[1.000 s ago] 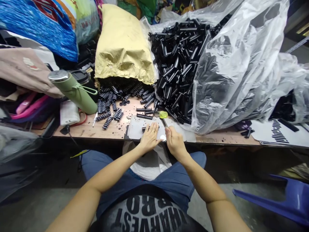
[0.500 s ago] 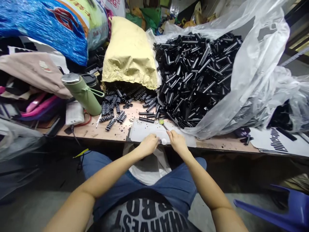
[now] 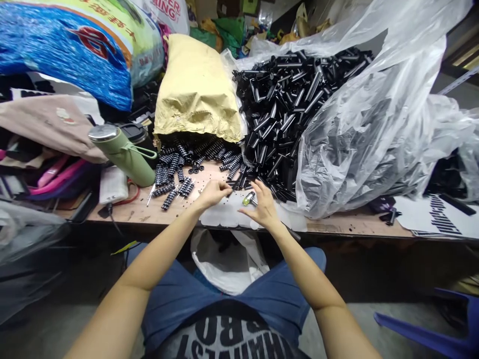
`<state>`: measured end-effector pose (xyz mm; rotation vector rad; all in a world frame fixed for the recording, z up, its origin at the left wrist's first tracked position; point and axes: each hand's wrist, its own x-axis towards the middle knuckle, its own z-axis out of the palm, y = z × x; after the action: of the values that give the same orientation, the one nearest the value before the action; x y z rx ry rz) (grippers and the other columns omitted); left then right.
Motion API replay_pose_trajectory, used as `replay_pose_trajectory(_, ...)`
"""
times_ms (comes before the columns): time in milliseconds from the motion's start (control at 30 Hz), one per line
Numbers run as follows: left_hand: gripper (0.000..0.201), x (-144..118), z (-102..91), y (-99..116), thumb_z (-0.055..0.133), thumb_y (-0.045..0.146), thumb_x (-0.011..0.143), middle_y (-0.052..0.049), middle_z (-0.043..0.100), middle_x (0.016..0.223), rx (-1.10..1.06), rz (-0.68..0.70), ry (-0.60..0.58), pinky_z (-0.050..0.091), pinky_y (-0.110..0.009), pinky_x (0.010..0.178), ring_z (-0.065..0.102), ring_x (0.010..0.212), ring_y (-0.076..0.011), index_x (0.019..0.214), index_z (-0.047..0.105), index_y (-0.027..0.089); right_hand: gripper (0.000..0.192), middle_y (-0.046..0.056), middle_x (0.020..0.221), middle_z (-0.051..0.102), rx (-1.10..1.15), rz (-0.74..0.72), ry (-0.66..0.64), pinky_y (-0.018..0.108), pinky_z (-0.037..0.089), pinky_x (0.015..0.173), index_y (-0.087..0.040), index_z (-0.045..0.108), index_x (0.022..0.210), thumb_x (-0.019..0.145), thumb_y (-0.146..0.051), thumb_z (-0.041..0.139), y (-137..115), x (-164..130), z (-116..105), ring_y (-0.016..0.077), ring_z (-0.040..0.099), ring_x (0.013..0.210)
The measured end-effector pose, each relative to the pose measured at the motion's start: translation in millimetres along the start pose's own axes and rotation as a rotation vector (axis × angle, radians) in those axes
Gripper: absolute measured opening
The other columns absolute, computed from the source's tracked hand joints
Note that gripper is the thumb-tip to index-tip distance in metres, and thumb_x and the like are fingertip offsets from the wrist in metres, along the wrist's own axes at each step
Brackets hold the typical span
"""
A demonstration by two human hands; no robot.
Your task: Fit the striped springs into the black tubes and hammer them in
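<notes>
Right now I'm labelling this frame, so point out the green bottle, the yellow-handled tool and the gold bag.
green bottle (image 3: 129,160), head view, on the middle of its body.
yellow-handled tool (image 3: 248,199), head view, on the yellow handle.
gold bag (image 3: 196,92), head view, on its crinkled top face.

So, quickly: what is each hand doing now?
Left hand: pinching a thin black rod.
Right hand: open, beside a yellow-handled tool.

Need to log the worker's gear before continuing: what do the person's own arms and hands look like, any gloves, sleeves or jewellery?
Both arms are bare from the lower frame edge to the fingertips: no sleeves, no gloves. The left hand and right hand show no rings, and neither wrist shows a watch or band. Between the arms appear a dark T-shirt with pale block lettering and blue denim trousers.
</notes>
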<state>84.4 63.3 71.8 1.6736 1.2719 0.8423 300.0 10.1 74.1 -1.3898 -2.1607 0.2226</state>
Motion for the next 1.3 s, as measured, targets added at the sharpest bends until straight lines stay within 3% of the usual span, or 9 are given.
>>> replay_pose_trajectory(100, 0.017, -28, 17.4, 14, 0.068, 0.031, 0.069, -0.004, 0.065, 0.064, -0.311, -0.078, -0.114, 0.042, -0.024, 0.057, 0.055, 0.059, -0.0142, 0.067, 0.068, 0.014, 0.098, 0.018, 0.149, 0.03, 0.052, -0.108, -0.059, 0.05, 0.029, 0.112, -0.016, 0.025, 0.145, 0.069, -0.056, 0.071, -12, 14, 1, 0.0327, 0.028, 0.138)
replay_pose_trajectory(233, 0.019, -28, 22.8, 14, 0.067, 0.031, 0.071, -0.004, 0.066, 0.069, -0.29, -0.087, -0.182, 0.045, -0.026, 0.063, 0.057, 0.064, -0.0149, 0.071, 0.067, 0.013, 0.097, 0.02, 0.143, 0.036, 0.101, -0.095, -0.087, 0.051, 0.032, 0.111, -0.015, 0.029, 0.143, 0.066, -0.053, 0.075, -12, 13, -1, 0.0333, 0.033, 0.136)
replay_pose_trajectory(333, 0.022, 6, 23.0, 6, 0.06, 0.03, 0.08, -0.01, 0.069, 0.09, 0.014, -0.022, -0.002, 0.048, -0.031, 0.076, 0.062, 0.082, -0.0199, 0.089, 0.067, 0.012, 0.094, 0.02, 0.137, 0.043, 0.15, -0.037, -0.088, 0.049, 0.034, 0.109, -0.014, 0.036, 0.137, 0.063, -0.054, 0.077, -14, -5, -5, 0.0328, 0.039, 0.131)
replay_pose_trajectory(433, 0.024, 51, 30.5, 1, 0.056, 0.021, 0.082, -0.019, 0.067, 0.103, 0.45, -0.1, 0.232, 0.046, -0.037, 0.085, 0.06, 0.1, -0.0279, 0.1, 0.066, 0.008, 0.09, 0.017, 0.13, 0.05, 0.229, 0.02, -0.275, 0.046, 0.041, 0.104, -0.017, 0.041, 0.132, 0.06, -0.057, 0.077, -17, -28, -4, 0.0306, 0.049, 0.122)
replay_pose_trajectory(567, 0.023, 77, 36.1, 3, 0.055, 0.019, 0.082, -0.022, 0.068, 0.098, 0.655, -0.199, 0.219, 0.047, -0.038, 0.084, 0.063, 0.097, -0.0316, 0.095, 0.069, 0.007, 0.09, 0.018, 0.129, 0.051, 0.141, 0.129, -0.337, 0.049, 0.04, 0.104, -0.016, 0.044, 0.13, 0.057, -0.055, 0.079, 1, -47, 0, 0.033, 0.049, 0.123)
replay_pose_trajectory(767, 0.025, -9, 1.0, -13, 0.058, 0.028, 0.081, -0.008, 0.071, 0.083, 0.526, -0.052, 0.23, 0.048, -0.03, 0.075, 0.065, 0.077, -0.0212, 0.098, 0.071, 0.014, 0.098, 0.021, 0.137, 0.045, 0.029, 0.137, -0.273, 0.053, 0.035, 0.107, -0.015, 0.041, 0.134, 0.054, -0.055, 0.081, 41, -52, 5, 0.0366, 0.041, 0.129)
replay_pose_trajectory(900, 0.029, -65, -0.1, -26, 0.06, 0.03, 0.083, -0.014, 0.068, 0.092, 0.767, -0.012, 0.14, 0.047, -0.036, 0.08, 0.062, 0.089, -0.0273, 0.103, 0.069, 0.011, 0.1, 0.022, 0.14, 0.042, 0.016, 0.116, -0.253, 0.055, 0.034, 0.106, -0.016, 0.039, 0.138, 0.056, -0.056, 0.079, 44, -53, 11, 0.0373, 0.038, 0.132)
replay_pose_trajectory(1100, 0.061, -56, 40.6, -20, 0.054, 0.045, 0.087, -0.02, 0.059, 0.11, 0.964, 0.009, 0.22, 0.043, -0.047, 0.083, 0.053, 0.102, -0.0355, 0.137, 0.045, 0.01, 0.096, 0.022, 0.138, 0.044, -0.032, 0.121, -0.278, 0.053, 0.035, 0.106, -0.015, 0.042, 0.135, 0.057, -0.057, 0.079, 36, -47, 13, 0.0363, 0.04, 0.13)
replay_pose_trajectory(1300, 0.059, -44, 44.9, -29, 0.048, 0.043, 0.091, -0.02, 0.056, 0.108, 0.95, -0.047, 0.316, 0.044, -0.042, 0.08, 0.052, 0.1, -0.0335, 0.14, 0.039, 0.011, 0.089, 0.02, 0.137, 0.045, -0.056, 0.083, -0.16, 0.05, 0.037, 0.104, -0.014, 0.045, 0.133, 0.061, -0.055, 0.076, 32, -35, 14, 0.0345, 0.043, 0.127)
